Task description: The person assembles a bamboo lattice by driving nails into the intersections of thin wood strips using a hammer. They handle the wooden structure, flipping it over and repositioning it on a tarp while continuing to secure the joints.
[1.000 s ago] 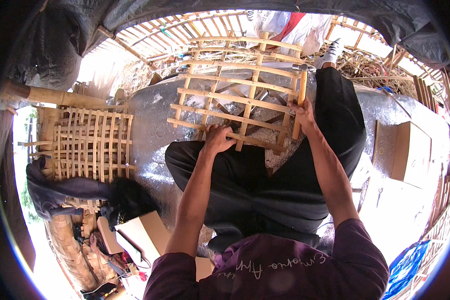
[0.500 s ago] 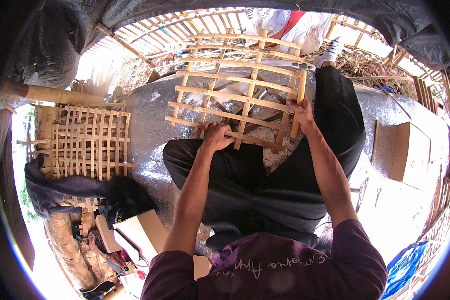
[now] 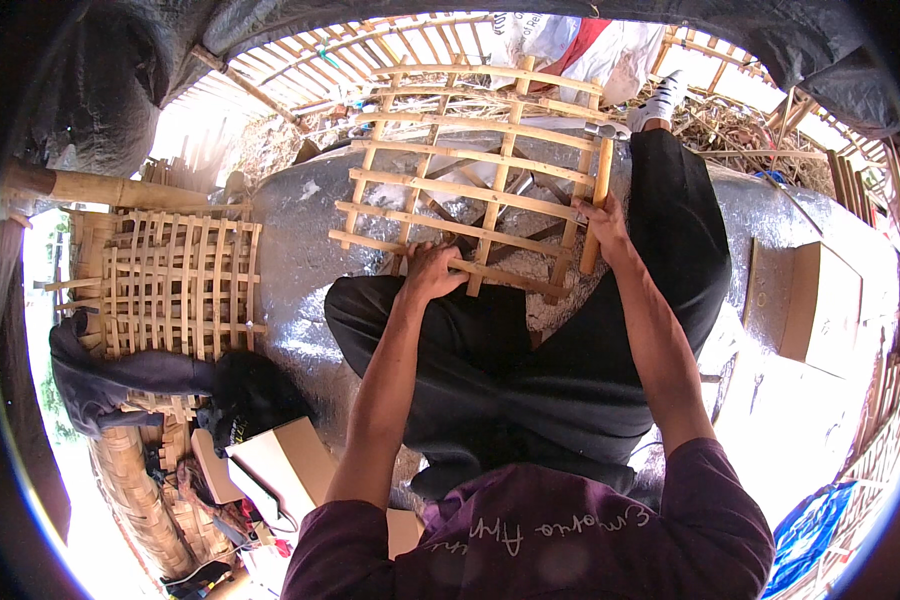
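A lattice of flat bamboo strips (image 3: 492, 195) slants above my crossed legs, with its far end raised. My left hand (image 3: 432, 270) is closed on the strip along its near edge, left of the middle. At the lattice's right side, my right hand (image 3: 608, 225) wraps round the wooden handle of a hammer (image 3: 602, 175). The hammer lies nearly parallel to the lattice's side, its metal head pointing away from me. The fingers of that hand also reach the end of a cross strip; whether they grip it I cannot tell.
Shiny foil-like sheeting (image 3: 295, 250) covers the ground beneath. At the left stand a woven bamboo panel (image 3: 185, 280), dark cloth (image 3: 135, 380) and an opened cardboard box (image 3: 290, 455). Another cardboard box (image 3: 815, 300) is at the right. Dry straw (image 3: 745, 140) lies beyond my foot.
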A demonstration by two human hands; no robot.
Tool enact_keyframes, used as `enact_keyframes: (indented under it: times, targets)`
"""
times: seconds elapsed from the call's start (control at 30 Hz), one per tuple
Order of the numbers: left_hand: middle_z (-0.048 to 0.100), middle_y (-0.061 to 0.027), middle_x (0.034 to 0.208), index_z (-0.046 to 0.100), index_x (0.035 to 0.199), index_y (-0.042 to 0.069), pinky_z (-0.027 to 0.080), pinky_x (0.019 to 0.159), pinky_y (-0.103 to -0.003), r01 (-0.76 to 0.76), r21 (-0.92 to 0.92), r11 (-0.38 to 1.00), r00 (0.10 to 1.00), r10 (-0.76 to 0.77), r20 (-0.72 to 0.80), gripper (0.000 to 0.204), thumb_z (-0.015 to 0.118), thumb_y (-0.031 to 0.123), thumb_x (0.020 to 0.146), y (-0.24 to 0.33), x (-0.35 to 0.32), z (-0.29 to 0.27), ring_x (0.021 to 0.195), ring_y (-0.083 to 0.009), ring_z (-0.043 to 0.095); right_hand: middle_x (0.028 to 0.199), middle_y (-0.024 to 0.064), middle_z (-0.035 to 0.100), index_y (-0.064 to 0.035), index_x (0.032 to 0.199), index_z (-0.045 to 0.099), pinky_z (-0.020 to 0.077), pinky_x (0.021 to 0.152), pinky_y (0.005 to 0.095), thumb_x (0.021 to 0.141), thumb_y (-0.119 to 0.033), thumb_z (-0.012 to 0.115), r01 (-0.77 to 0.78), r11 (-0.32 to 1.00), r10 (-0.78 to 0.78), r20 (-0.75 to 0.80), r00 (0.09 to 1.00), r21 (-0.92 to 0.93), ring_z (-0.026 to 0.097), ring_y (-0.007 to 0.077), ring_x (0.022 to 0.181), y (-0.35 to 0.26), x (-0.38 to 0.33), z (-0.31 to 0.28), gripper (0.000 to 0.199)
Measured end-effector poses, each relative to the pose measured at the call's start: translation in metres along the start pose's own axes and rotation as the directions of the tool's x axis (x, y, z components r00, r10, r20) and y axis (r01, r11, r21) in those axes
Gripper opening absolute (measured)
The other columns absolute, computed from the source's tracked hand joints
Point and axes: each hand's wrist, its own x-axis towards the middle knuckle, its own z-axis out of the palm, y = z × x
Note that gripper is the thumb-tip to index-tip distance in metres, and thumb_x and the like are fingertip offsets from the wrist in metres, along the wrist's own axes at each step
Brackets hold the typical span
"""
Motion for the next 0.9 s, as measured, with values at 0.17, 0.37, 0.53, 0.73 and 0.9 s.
enact_keyframes:
  times: [0.17, 0.37, 0.53, 0.73, 0.9]
  targets:
    - [0.068, -0.0026, 0.098, 0.070, 0.088, 0.016, 0.027, 0.101, -0.046, -0.001, -0.002, 1.000, 1.000, 0.001, 0.018, 0.034, 0.076, 0.041, 0.067, 0.004, 0.001, 0.000, 0.107, -0.0270, 0.054, 0.094, 0.0005, 0.067, -0.0070, 0.108, 0.062, 0.0428, 0.089, 0.0312, 0.084, -0.017, 0.072, -0.022, 1.000, 0.021, -0.042, 0.999, -0.010, 0.061, 0.0142, 0.091, 0.006, 0.004, -0.003, 0.028]
    - [0.069, -0.0023, 0.100, 0.070, 0.090, 0.015, 0.027, 0.100, -0.046, 0.010, 0.011, 1.000, 1.000, -0.010, 0.017, 0.035, 0.075, 0.041, 0.068, 0.001, 0.001, 0.000, 0.107, -0.0258, 0.054, 0.094, 0.0002, 0.067, -0.0072, 0.107, 0.062, 0.0429, 0.089, 0.0311, 0.083, -0.018, 0.073, -0.012, 1.000, 0.012, -0.031, 0.999, 0.002, 0.061, 0.0142, 0.090, 0.007, 0.004, -0.001, 0.029]
    - [0.069, -0.0025, 0.100, 0.070, 0.090, 0.014, 0.027, 0.100, -0.045, 0.014, 0.012, 1.000, 1.000, -0.015, 0.023, 0.035, 0.075, 0.041, 0.068, 0.004, 0.001, -0.002, 0.106, -0.0264, 0.055, 0.097, 0.0007, 0.066, -0.0072, 0.110, 0.059, 0.0437, 0.089, 0.0305, 0.085, -0.017, 0.071, 0.008, 1.000, -0.008, -0.015, 1.000, 0.024, 0.061, 0.0140, 0.093, 0.011, 0.005, -0.004, 0.029]
    - [0.069, -0.0028, 0.100, 0.070, 0.091, 0.014, 0.027, 0.100, -0.044, 0.010, 0.013, 1.000, 0.999, -0.010, 0.035, 0.036, 0.076, 0.041, 0.068, 0.004, 0.001, -0.003, 0.106, -0.0269, 0.055, 0.097, 0.0011, 0.068, -0.0067, 0.108, 0.062, 0.0424, 0.091, 0.0319, 0.083, -0.021, 0.075, -0.004, 1.000, 0.004, -0.034, 0.999, 0.015, 0.061, 0.0145, 0.093, 0.008, 0.004, -0.003, 0.031]
    - [0.069, -0.0029, 0.100, 0.070, 0.091, 0.014, 0.027, 0.101, -0.044, -0.002, 0.011, 1.000, 1.000, 0.002, -0.003, 0.036, 0.076, 0.041, 0.068, 0.001, 0.001, 0.000, 0.105, -0.0264, 0.055, 0.098, 0.0012, 0.068, -0.0069, 0.110, 0.062, 0.0424, 0.091, 0.0324, 0.084, -0.021, 0.074, -0.049, 0.998, 0.046, -0.051, 0.998, -0.042, 0.061, 0.0148, 0.094, 0.003, 0.003, 0.000, 0.032]
